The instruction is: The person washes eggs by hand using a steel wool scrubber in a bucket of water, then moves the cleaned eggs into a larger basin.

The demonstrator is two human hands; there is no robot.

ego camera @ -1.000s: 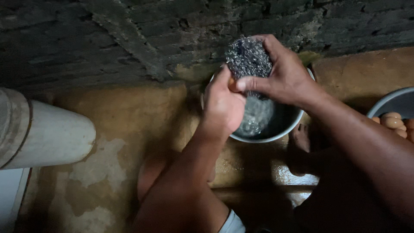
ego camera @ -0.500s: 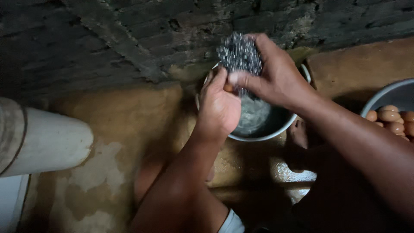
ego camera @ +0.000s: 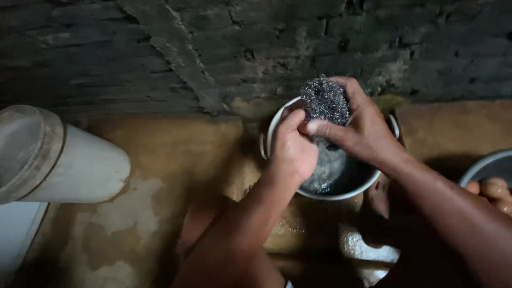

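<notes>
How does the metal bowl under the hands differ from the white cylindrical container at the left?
The round metal bowl stands upright with its mouth open, and both hands work over it; the white cylindrical container lies on its side, lidded, with no hand near it. The bowl is shallow and dark inside; the container is tall-bodied and pale. Both rest on the same stained brown floor near the brick wall.

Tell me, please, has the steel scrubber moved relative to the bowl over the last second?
Yes, slightly. The scrubber, gripped in the right hand, now sits a little further left over the bowl's far rim.
</notes>
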